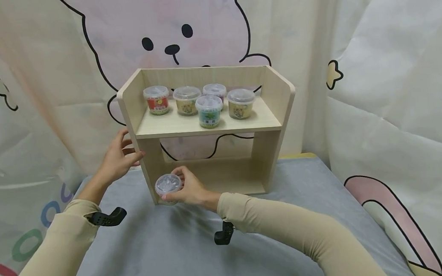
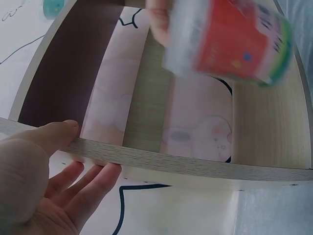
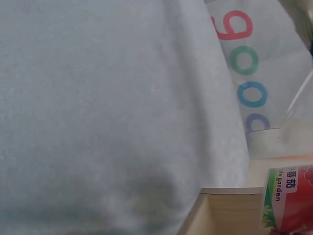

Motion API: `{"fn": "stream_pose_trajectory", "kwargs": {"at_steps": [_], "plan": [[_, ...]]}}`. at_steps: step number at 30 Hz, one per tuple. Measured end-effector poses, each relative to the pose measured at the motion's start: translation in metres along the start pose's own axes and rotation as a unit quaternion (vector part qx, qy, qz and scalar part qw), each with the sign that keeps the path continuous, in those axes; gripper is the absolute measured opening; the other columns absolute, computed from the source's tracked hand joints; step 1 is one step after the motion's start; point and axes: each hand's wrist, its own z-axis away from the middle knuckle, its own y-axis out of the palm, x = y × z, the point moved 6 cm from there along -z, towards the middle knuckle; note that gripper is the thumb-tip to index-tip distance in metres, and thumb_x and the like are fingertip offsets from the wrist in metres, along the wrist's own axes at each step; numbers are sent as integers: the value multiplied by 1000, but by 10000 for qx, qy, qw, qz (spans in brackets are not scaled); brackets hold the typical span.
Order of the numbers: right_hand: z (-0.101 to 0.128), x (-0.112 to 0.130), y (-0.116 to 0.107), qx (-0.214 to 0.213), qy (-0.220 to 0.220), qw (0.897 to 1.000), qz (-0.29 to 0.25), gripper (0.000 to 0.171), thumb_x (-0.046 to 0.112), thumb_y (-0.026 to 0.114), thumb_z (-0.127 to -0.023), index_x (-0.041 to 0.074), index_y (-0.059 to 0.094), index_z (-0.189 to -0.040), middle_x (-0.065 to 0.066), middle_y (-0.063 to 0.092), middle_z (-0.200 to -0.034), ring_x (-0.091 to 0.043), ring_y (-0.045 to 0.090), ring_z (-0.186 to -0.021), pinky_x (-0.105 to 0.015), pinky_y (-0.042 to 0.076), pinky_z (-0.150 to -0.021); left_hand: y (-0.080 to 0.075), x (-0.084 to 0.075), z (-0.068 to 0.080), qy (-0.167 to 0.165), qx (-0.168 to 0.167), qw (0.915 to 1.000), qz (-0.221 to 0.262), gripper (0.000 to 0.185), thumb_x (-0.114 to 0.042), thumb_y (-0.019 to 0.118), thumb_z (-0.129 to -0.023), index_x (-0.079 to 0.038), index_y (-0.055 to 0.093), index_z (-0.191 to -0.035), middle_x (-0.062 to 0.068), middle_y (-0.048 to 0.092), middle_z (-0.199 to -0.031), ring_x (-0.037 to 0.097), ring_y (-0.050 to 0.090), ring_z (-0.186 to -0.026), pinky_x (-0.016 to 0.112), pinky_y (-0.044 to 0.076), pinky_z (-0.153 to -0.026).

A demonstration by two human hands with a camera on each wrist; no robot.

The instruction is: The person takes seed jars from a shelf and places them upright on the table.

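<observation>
Head view, clock centred on the shelf unit. Largest first: a pale printed curtain (image 1: 395,100) at 12 o'clock, running round to 9 and 3. Grey-blue cloth (image 1: 175,252) spreads beneath, out to 6 o'clock. On it the two-tier wooden shelf unit (image 1: 209,133) stands upright.

I have the left hand (image 1: 119,156) at 9 o'clock, pinching the unit's side panel (image 1: 131,105): thumb over the front edge, fingertips against the outer face.

I read the right hand (image 1: 190,187) between 6 and 7, thumb and fingers curled round a red-labelled tub (image 1: 167,183). That tub is between 7 and 8, at the mouth of the lower bay (image 1: 231,175); I cannot tell whether it touches the board.

Upper tier (image 1: 181,127), five lidded tubs: red one (image 1: 157,101) at 10, yellow one (image 1: 188,104) at 11, purple-tinted one (image 1: 214,89) at 12, teal one (image 1: 209,113) just before it, second yellow one (image 1: 241,105) at 2.
</observation>
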Motion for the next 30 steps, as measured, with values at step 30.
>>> {"fn": "stream_pose_trajectory", "kwargs": {"at_steps": [30], "plan": [[-17,-67,52,-691,367,9945,690,69,16,92,-72,13,45,-123,-11,62,-123,-23,62,-109,-36,50,-97,1,1,-1,-93,-86,9999,-56,84,-12,68,-96,-18,15,-161,33,39,-152,55,54,-126,42,64,-72]]}}
